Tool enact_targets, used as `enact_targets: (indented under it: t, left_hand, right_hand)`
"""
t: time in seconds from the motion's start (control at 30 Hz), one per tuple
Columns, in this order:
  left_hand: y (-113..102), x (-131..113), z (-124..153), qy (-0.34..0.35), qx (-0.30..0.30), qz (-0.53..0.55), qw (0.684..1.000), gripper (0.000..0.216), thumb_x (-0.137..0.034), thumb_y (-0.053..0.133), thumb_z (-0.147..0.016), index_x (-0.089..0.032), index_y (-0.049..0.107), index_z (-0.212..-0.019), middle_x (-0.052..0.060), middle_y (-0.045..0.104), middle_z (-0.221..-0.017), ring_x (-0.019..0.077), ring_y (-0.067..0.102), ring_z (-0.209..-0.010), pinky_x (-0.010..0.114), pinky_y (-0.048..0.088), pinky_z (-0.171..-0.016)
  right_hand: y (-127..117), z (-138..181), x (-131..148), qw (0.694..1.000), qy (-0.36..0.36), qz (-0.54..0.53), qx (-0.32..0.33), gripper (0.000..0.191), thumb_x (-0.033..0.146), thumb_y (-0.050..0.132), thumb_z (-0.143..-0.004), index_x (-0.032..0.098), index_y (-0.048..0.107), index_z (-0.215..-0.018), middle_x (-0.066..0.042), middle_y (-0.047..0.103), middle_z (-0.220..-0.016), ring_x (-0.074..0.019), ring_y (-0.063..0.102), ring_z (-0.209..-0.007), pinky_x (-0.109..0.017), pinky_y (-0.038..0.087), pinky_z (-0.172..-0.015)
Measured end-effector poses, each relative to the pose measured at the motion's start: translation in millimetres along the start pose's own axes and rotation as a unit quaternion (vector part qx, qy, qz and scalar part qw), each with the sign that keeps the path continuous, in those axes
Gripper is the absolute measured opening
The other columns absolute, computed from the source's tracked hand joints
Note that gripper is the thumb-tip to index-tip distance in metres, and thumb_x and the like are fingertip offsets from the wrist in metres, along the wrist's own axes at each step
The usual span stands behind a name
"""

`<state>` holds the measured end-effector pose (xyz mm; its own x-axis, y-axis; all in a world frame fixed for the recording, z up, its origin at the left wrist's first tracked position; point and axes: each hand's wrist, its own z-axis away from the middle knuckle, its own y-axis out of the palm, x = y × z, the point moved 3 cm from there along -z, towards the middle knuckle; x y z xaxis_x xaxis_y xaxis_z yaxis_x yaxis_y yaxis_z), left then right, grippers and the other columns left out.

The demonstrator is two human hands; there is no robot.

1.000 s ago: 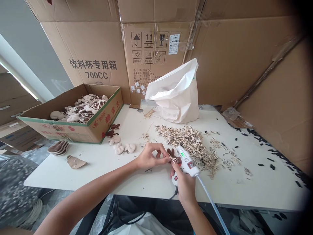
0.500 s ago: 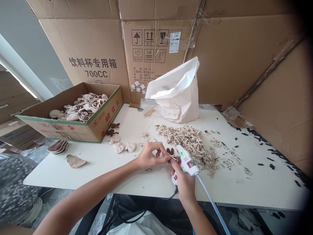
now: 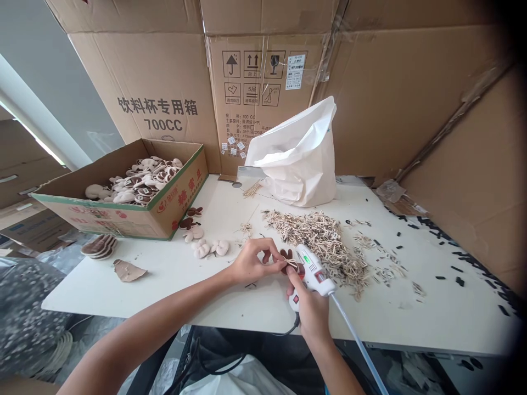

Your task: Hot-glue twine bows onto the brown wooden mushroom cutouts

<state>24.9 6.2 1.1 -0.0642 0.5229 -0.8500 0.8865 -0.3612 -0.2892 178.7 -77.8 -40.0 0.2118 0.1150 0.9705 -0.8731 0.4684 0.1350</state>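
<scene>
My left hand is closed, thumb and forefinger pinching a thin cream cord loop against a dark brown rounded felt piece. My right hand is wrapped round a white hot glue gun, which has a green display and a long clear glue stick coming out of its back. The right thumb presses on the cord where it meets the brown piece. Part of that piece is hidden by my fingers. Beyond the glue gun lies a heap of small cream cord loops.
An open cardboard box at the left holds many plush pieces. More cream plush pieces lie beside it, near a stack of felt pieces and a cardboard scrap. A white bag stands behind; black bits are scattered right.
The view has shifted very slightly. Both hands, the brown felt piece and the glue gun stay almost where they were.
</scene>
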Motion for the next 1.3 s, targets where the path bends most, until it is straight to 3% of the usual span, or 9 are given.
enact_targets:
  t: [0.37,0.63,0.87,1.3]
  left_hand:
    - [-4.0,-4.4,-1.8,-0.009,0.030,0.022,0.999,0.015,-0.028,0.070,-0.091,-0.015,0.073,-0.085,0.006,0.073,-0.082,0.0117,0.056,-0.066,0.025,0.046,-0.062]
    - [-1.6,-3.7,-0.9,0.002,0.032,0.040,0.999,0.015,-0.026,0.070,-0.092,-0.014,0.069,-0.101,0.001,0.066,-0.072,0.0105,0.056,-0.063,0.024,0.047,-0.061]
    - [-0.6,-5.6,-1.9,0.008,0.037,0.000,0.999,0.014,-0.028,0.070,-0.092,-0.015,0.074,-0.095,0.006,0.072,-0.084,0.0109,0.058,-0.065,0.025,0.049,-0.063]
    - [-2.2,-7.8,-3.2,0.023,0.035,-0.003,0.999,0.016,-0.031,0.071,-0.093,-0.016,0.077,-0.091,0.007,0.072,-0.087,0.0116,0.057,-0.068,0.025,0.049,-0.064]
  right_hand:
    - [1.5,1.7,3.2,1.000,-0.003,-0.009,0.000,0.051,0.056,0.090,-0.072,0.017,0.072,-0.098,0.004,0.056,-0.052,-0.0119,0.044,-0.046,-0.023,0.034,-0.042]
    - [0.7,-0.4,-0.6,1.000,-0.005,0.000,-0.005,0.051,0.059,0.089,-0.071,0.017,0.071,-0.093,0.004,0.056,-0.051,-0.0125,0.044,-0.044,-0.024,0.034,-0.041]
    - [1.0,-0.3,-1.2,1.000,-0.006,-0.002,0.006,0.050,0.058,0.089,-0.072,0.018,0.071,-0.096,0.004,0.058,-0.054,-0.0125,0.045,-0.045,-0.024,0.034,-0.042]
    - [1.3,-0.3,-0.2,1.000,-0.011,0.007,0.019,0.050,0.057,0.087,-0.074,0.018,0.074,-0.102,0.004,0.056,-0.054,-0.0126,0.044,-0.046,-0.024,0.033,-0.042]
